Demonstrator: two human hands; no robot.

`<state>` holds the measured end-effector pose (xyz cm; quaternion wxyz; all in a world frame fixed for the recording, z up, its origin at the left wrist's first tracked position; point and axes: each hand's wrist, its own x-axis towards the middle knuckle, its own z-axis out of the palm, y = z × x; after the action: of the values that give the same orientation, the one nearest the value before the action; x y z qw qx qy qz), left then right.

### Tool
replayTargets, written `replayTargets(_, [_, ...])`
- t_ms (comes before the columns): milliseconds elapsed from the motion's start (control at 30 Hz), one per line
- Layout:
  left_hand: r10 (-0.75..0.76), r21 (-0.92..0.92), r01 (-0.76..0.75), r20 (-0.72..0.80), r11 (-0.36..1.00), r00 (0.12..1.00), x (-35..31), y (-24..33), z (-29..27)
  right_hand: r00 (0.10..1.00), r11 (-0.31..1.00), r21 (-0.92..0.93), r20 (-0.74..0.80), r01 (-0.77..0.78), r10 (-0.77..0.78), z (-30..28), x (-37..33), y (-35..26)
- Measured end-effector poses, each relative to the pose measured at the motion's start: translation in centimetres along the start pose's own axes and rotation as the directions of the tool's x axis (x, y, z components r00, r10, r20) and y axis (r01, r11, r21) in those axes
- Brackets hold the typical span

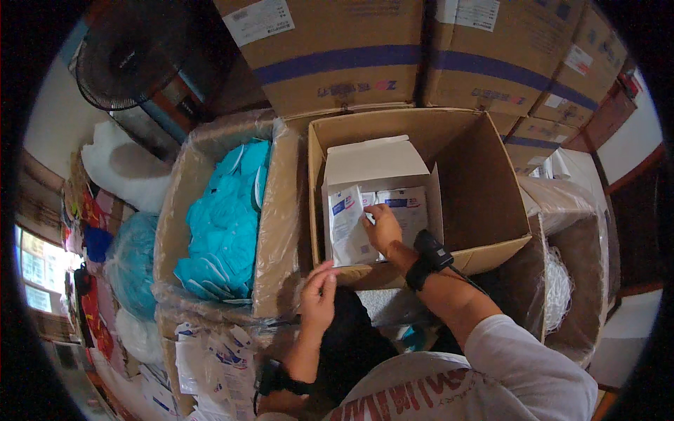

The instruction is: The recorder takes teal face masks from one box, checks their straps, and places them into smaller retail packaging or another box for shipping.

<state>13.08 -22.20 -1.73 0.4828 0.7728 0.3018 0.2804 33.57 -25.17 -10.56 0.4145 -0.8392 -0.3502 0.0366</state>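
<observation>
An open white carton (377, 156) stands inside a large cardboard box (484, 196) in front of me. Flat white packets with blue and red print fill part of the carton. One white packet (349, 228) leans at its left side, tilted and higher than the others. The fingers of my right hand (385, 229) are bent at that packet's right edge, over another packet (405, 205). My left hand (319, 298) is at the box's near edge, fingers partly extended and close to the leaning packet's lower end. Nothing shows in the left hand.
Left of the box, a plastic-lined carton (281, 231) holds many turquoise mask-like pieces (228, 217). Loose white packets (210, 358) lie in a container at lower left. White cords (558, 291) sit in a lined box at right. Stacked cartons (344, 63) and a black fan (130, 59) stand behind.
</observation>
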Motion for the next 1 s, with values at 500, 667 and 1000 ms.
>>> replayTargets(500, [-0.010, -0.174, -0.006, -0.091, 0.985, 0.996, 2.4, 2.7, 1.7, 0.989, 0.620, 0.775, 0.043, -0.121, 0.140, -10.6, 0.3, -3.3])
replayTargets(667, [-0.125, -0.527, 0.126, 0.038, 0.841, 0.991, 7.3, 6.7, 3.6, 0.984, 0.445, 0.880, 0.119, -0.166, 0.131, -14.7, -2.4, -4.3])
replayTargets(1000, [0.021, -0.470, 0.108, 0.261, 0.876, 0.965, 3.9, 11.2, 3.6, 0.959, 0.353, 0.908, 0.145, -0.226, 0.242, -17.3, -9.9, -4.1])
